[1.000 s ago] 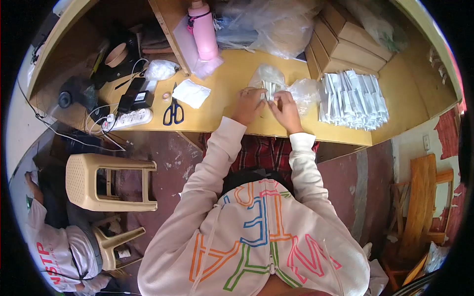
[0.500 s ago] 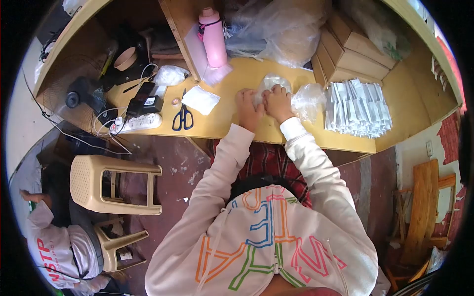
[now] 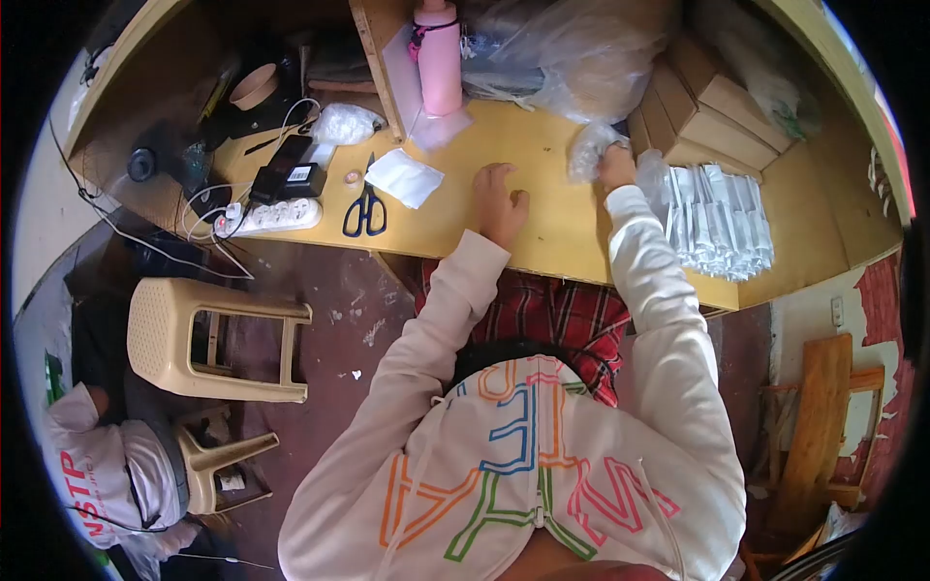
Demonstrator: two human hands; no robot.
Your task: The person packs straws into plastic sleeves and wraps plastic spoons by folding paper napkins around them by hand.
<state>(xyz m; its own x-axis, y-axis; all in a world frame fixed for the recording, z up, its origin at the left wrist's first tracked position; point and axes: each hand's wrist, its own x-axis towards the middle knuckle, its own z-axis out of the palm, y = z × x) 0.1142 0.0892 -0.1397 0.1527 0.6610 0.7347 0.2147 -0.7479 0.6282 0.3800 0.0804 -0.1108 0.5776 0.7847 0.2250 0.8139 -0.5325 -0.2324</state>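
My right hand [image 3: 616, 167] is closed on a clear plastic bag [image 3: 587, 153] at the back of the yellow desk [image 3: 557, 218]. A second clear plastic piece [image 3: 653, 180] lies just right of that hand, beside a stack of white packets [image 3: 719, 221]. My left hand [image 3: 501, 205] rests over the middle of the desk, fingers apart and holding nothing. To its left are a white sheet [image 3: 405, 177], dark-handled scissors [image 3: 365, 211] and a small tape roll [image 3: 353, 178].
Cardboard boxes [image 3: 712, 107] stand at the back right. A pink bottle [image 3: 440, 63] is beside a wooden divider [image 3: 376, 63]. A power strip [image 3: 271, 217] lies on the left. A plastic stool [image 3: 160, 334] and another person [image 3: 121, 465] are at lower left.
My right hand has moved right and back with the clear bag, away from my left hand. The left hand has come off the plastic and opened. The view has shifted slightly.
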